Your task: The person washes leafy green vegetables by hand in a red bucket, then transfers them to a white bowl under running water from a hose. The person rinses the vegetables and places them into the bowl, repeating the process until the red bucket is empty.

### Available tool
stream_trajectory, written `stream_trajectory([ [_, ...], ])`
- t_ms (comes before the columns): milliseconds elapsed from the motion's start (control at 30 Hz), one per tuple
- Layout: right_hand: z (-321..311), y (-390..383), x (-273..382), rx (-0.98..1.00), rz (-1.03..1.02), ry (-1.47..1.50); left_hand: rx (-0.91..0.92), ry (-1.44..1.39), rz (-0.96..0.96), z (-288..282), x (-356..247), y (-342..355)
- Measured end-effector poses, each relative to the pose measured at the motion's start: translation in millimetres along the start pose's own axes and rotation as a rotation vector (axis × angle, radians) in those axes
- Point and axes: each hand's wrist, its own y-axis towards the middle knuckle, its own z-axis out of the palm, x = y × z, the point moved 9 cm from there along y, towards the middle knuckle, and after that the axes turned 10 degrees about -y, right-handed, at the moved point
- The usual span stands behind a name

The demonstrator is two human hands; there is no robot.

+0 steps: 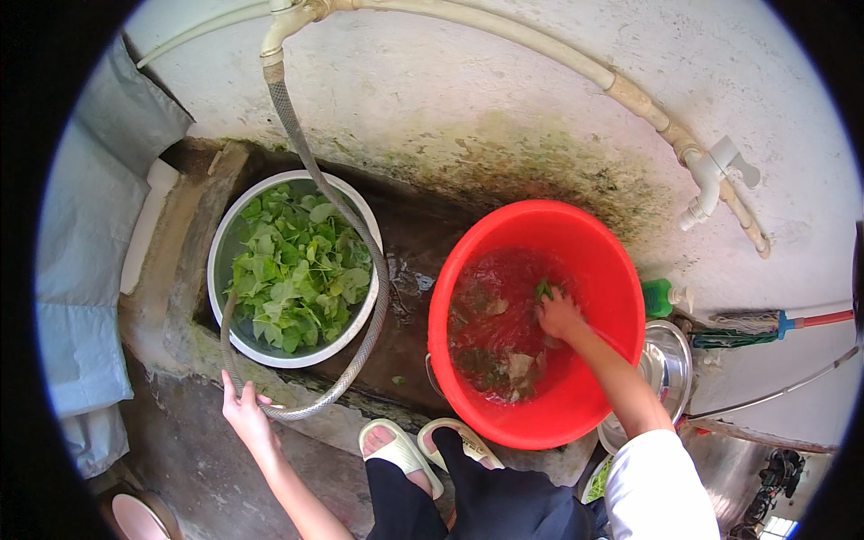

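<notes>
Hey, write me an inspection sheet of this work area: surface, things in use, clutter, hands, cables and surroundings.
Surface: dark concrete trough floor, wet-looking.
Things in use: leafy greens in a pale-rimmed bowl; red bucket holding water and loose bits.
Clutter: green bottle, mop and metal basins to the right of the bucket.
Left hand: holding the grey hose.
Right hand: inside the bucket, at a green piece; grip unclear.
Power cables: nothing seen; the hose hangs from the wall pipe across the bowl's right side.
Surroundings: white wall with dark and greenish stains, a tap at right, grey cloth at left.
</notes>
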Motion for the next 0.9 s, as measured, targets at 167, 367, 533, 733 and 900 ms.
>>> stream_trajectory([
  [167,153.0,4.4,-19.3,0.393,-0.292,0.128,0.100,-0.047,-0.070,46.2,12.7,-13.9],
  [367,75.7,-74.8,120.5,0.934,0.149,1.376,0.012,0.024,-0.014,5.4,-1.8,-2.6],
  [533,-19.4,-96.4,135.2,0.998,0.093,1.857,0.013,-0.014,-0.017,1.6,3.6,-0.6],
  [733,-115.8,-78.5,85.3,0.264,0.027,1.549,0.014,-0.048,-0.017,3.5,3.0,-2.9],
  [900,-225.7,-84.1,82.8,-0.202,-0.129,1.437,0.008,-0.021,-0.006,2.1,-1.0,-2.3],
])
